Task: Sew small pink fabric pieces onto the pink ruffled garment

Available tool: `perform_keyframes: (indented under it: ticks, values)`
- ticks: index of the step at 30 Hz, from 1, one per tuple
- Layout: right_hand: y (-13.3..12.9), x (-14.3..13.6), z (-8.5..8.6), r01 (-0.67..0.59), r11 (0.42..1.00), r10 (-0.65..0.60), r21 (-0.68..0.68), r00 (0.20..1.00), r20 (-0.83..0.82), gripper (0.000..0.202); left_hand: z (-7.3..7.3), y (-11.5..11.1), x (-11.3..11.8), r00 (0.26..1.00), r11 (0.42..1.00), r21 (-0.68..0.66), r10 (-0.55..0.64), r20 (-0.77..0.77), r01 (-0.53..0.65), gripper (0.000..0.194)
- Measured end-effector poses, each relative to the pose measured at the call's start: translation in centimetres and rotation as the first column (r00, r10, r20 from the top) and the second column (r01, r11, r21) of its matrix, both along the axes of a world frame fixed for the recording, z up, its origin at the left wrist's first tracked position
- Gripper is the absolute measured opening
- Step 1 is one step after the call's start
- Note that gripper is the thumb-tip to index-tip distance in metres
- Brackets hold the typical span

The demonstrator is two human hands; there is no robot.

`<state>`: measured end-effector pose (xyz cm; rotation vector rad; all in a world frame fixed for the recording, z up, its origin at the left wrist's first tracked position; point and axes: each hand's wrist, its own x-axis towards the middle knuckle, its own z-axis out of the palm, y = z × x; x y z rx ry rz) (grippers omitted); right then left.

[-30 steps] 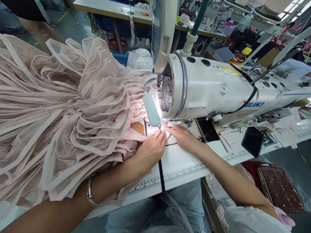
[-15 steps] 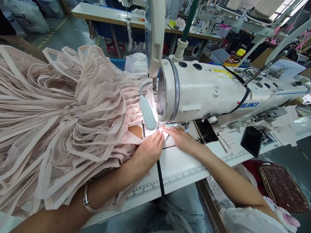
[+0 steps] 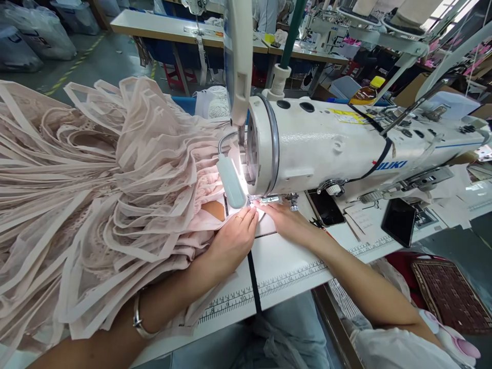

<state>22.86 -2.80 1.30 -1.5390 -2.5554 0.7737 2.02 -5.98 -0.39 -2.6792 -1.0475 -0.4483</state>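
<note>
Fingertips close in at the lit sewing spot

The left hand (image 3: 234,236) has its fingers drawn together on the pale pink fabric (image 3: 207,220); with the thumb hidden, I cannot tell whether it pinches or only presses. The right hand (image 3: 286,220) reaches in with fingers extended and tips near the left's; its grip is unclear too. The fabric lies beneath the head of the JUKI sewing machine (image 3: 307,146), beside a small gooseneck lamp (image 3: 231,182); glare hides the needle. Good work here likely means light, even guiding, edges flat, fingertips clear of the needle path. Farther left, the heaped sheer, lace-trimmed garments (image 3: 146,179) could drag on the piece, so some slack should help it feed straight.
</note>
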Motion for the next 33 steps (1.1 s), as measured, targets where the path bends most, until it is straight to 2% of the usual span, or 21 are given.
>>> perform_keyframes:
  ticks: [4,11,16,20,22,25,27,30,33]
  values:
    - [0.0,0.1,-0.1,0.008,0.999,-0.008,0.031,1.000,0.003,0.049,-0.3,0.1,0.1,0.999,1.000,-0.009,0.005,0.035,-0.004,0.046]
    - [0.2,0.3,-0.8,-0.006,0.979,0.008,0.202,1.000,-0.008,0.044,-0.6,0.3,0.2,0.997,1.000,-0.003,0.023,0.068,-0.022,0.041]
    - [-0.1,-0.6,0.1,-0.053,0.954,0.046,0.296,0.999,0.030,0.043,0.4,-0.1,0.1,1.000,1.000,-0.003,0.023,0.016,-0.023,0.040]
    - [-0.4,-1.1,0.2,-0.012,0.943,-0.011,0.332,0.998,0.065,0.044,1.5,-0.2,-0.4,0.995,0.997,0.059,0.050,-0.087,-0.045,0.039]
    - [-0.5,-0.9,0.0,0.000,0.948,-0.009,0.317,1.000,0.028,0.046,1.9,0.2,-0.9,0.991,0.992,0.096,0.086,-0.104,-0.076,0.033]
    - [-0.7,-0.3,-0.4,-0.026,0.956,0.052,0.293,0.995,-0.081,0.048,2.0,1.0,-1.6,0.991,0.987,0.109,0.122,-0.050,-0.116,0.031]
    - [-0.8,-0.1,-0.6,-0.050,0.950,0.094,0.310,0.987,-0.129,0.050,1.8,1.4,-1.9,0.995,0.992,0.079,0.099,0.011,-0.099,0.030]
    - [-1.0,0.0,-0.9,-0.064,0.927,0.120,0.370,0.984,-0.132,0.050,1.4,1.6,-1.9,0.991,0.996,0.055,0.067,0.118,-0.074,0.028]
    - [-1.1,-0.1,-1.1,-0.073,0.912,0.128,0.404,0.985,-0.113,0.051,1.0,1.6,-1.8,0.978,0.994,0.037,0.091,0.187,-0.100,0.030]
